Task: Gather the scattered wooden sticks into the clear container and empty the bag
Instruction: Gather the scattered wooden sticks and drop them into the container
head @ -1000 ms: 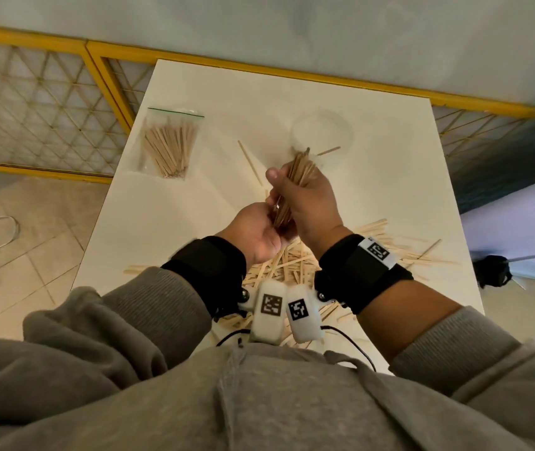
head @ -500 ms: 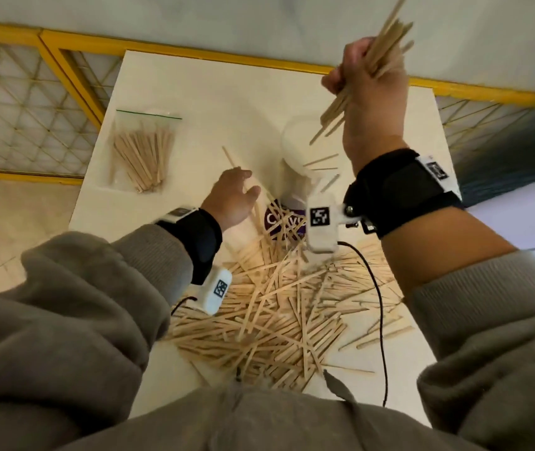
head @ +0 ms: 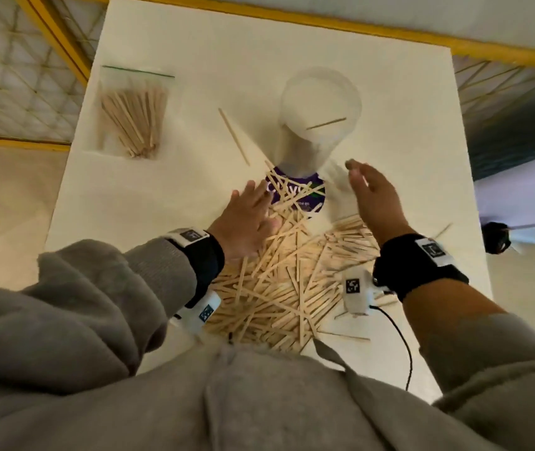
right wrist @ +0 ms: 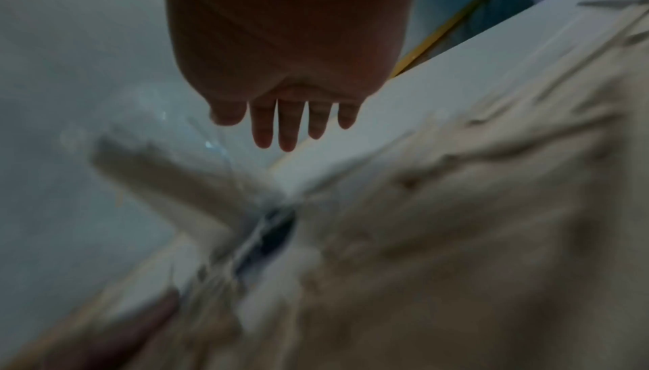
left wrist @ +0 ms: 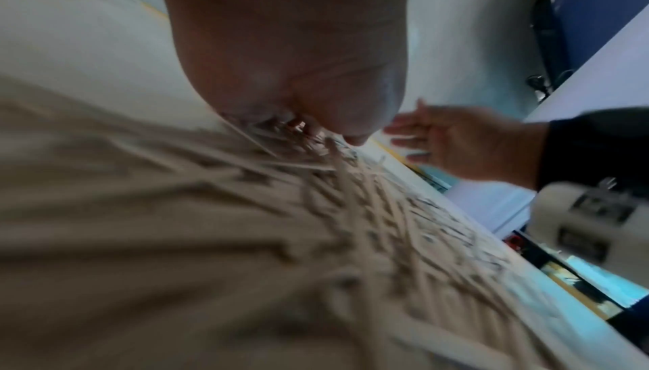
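Wooden sticks (head: 285, 284) lie in a pile on the table (head: 194, 43), below the clear cup (head: 319, 105). Left hand (head: 246, 222) rests flat on them; right hand (head: 373, 203) hovers, fingers spread. The bag (head: 134, 115) lies at the far left.

Illumination is soft and even; the white table (head: 194, 43) appears bright without glare. The right hand (head: 373, 203) shows motion blur. Both wrist views are dim and heavily smeared, with the wooden sticks (left wrist: 351, 209) unfocused. Frame edges bow from wide-angle distortion.

White table (head: 168, 190) against yellow-framed mesh railing (head: 28, 102), pale wall (head: 455, 14), beige tiled floor (head: 8, 190).
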The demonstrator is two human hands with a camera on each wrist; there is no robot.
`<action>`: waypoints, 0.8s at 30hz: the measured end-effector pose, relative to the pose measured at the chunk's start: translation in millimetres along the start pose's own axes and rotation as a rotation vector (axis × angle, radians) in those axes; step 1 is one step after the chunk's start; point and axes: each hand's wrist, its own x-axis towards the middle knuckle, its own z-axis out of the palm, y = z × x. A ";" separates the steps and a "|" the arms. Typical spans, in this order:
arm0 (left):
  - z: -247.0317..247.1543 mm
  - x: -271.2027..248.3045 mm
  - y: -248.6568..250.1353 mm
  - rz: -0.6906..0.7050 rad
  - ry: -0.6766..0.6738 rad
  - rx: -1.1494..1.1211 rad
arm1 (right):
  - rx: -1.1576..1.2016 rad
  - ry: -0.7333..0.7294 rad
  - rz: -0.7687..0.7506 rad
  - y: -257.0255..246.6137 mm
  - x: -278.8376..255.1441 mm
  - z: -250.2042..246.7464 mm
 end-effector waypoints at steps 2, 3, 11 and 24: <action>12.2 -12.8 16.9 -0.004 -0.040 -0.138 | -0.291 -0.242 -0.198 16.9 -18.4 20.4; 14.9 -18.6 25.7 -0.022 -0.055 -0.269 | -0.407 -0.291 -0.301 23.8 -25.2 30.6; -10.9 -96.7 13.6 -0.071 -0.036 -0.351 | -0.658 -0.428 -0.464 44.9 -123.8 15.3; 74.2 -165.0 -29.3 -0.015 0.058 0.156 | -0.877 -0.397 -0.552 43.2 -143.0 68.4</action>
